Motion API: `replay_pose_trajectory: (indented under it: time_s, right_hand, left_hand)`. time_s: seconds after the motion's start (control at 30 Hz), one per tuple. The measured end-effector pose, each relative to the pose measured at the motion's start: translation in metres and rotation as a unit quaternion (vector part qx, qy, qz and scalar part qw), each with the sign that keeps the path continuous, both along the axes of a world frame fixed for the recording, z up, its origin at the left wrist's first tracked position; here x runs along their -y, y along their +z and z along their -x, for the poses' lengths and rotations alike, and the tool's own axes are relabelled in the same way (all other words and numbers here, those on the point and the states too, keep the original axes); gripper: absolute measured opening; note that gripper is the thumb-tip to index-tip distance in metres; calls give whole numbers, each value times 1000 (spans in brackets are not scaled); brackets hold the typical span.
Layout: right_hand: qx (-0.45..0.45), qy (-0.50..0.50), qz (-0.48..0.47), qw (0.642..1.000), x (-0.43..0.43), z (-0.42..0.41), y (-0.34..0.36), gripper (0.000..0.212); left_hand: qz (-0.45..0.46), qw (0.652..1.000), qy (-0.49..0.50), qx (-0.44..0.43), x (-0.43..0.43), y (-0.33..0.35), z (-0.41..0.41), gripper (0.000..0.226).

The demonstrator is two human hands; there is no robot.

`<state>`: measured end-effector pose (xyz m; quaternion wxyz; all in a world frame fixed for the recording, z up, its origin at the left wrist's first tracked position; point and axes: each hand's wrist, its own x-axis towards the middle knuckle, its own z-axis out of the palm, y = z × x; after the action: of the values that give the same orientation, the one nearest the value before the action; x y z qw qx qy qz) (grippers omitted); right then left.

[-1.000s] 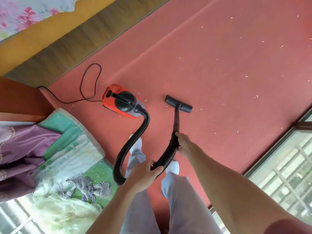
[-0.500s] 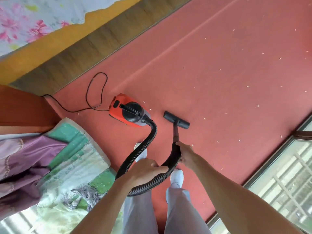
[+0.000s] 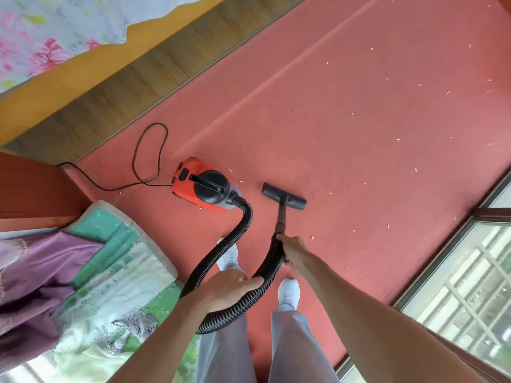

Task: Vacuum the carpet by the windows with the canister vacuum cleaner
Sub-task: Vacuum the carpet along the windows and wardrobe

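Observation:
An orange and black canister vacuum (image 3: 203,189) sits on the red carpet (image 3: 359,161) ahead of my feet. Its ribbed black hose (image 3: 221,252) loops down from the canister and back up to a short wand. The flat black floor head (image 3: 284,196) rests on the carpet to the right of the canister. My right hand (image 3: 293,251) grips the hose end where it meets the wand. My left hand (image 3: 226,291) is closed around the bottom of the hose loop. Small pale scraps (image 3: 398,139) dot the carpet to the right and beyond.
A black power cord (image 3: 149,150) curls from the canister toward a wooden post (image 3: 33,189) at left. A folded green quilt (image 3: 116,272) and purple cloth (image 3: 38,272) lie at lower left. Window frames (image 3: 453,272) run along the lower right. Wood flooring (image 3: 124,87) borders the carpet's far edge.
The view has shifted, so canister and floor head sit lower in frame. My left hand has slid along the hose, and the loop under it hangs wider and lower.

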<state>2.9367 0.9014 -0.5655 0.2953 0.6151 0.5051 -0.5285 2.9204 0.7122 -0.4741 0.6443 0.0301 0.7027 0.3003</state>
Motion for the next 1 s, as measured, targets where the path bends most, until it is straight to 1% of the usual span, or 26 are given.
replay_pose_trajectory:
  time_s: [0.07, 0.13, 0.27, 0.33, 0.4, 0.47, 0.5, 0.57, 0.63, 0.73, 0.8, 0.9, 1.0]
  right_hand:
    - [0, 4, -11, 1000, -5, 5, -12, 23]
    - [-12, -1, -25, 1000, -10, 12, -20, 20]
    - [-45, -16, -47, 998, -15, 27, -21, 18]
    - [-49, -7, -42, 998, -15, 29, -13, 20]
    - [-50, -9, -28, 998, -13, 25, -3, 24]
    - [-46, -32, -9, 998, -12, 18, 8, 17]
    - [-42, -45, 2, 998, -11, 13, 12, 14]
    - [-42, -70, 19, 997, -10, 8, 16, 17]
    - [-50, -87, 24, 995, -8, 8, 13, 17]
    - [-54, -102, 15, 993, -2, 20, 3, 17]
    - [-56, -104, 3, 993, 1, 30, -3, 17]
    - [-65, -117, -4, 991, -2, 44, -13, 17]
    - [-75, -132, -10, 988, -8, 51, -13, 18]
  left_hand:
    - [12, 999, 3, -41, -3, -6, -6, 46]
    - [16, 998, 20, -61, -8, -12, -12, 48]
    - [5, 993, 108, -43, -20, -11, -20, 63]
    - [-12, 988, 153, -5, -23, -4, -17, 68]
    - [-26, 987, 157, 37, -22, 4, -7, 63]
    - [-29, 989, 135, 50, -18, 11, 3, 55]
    - [-26, 992, 118, 44, -14, 14, 9, 55]
    - [-27, 995, 88, 31, -8, 17, 17, 56]
    - [-29, 996, 81, 22, -3, 15, 22, 53]
    - [-11, 997, 74, -11, -2, 8, 22, 46]
    - [5, 997, 68, -46, -5, 4, 19, 47]
    - [16, 994, 93, -63, -12, 0, 13, 41]
    - [0, 986, 160, -37, -16, 0, 13, 30]
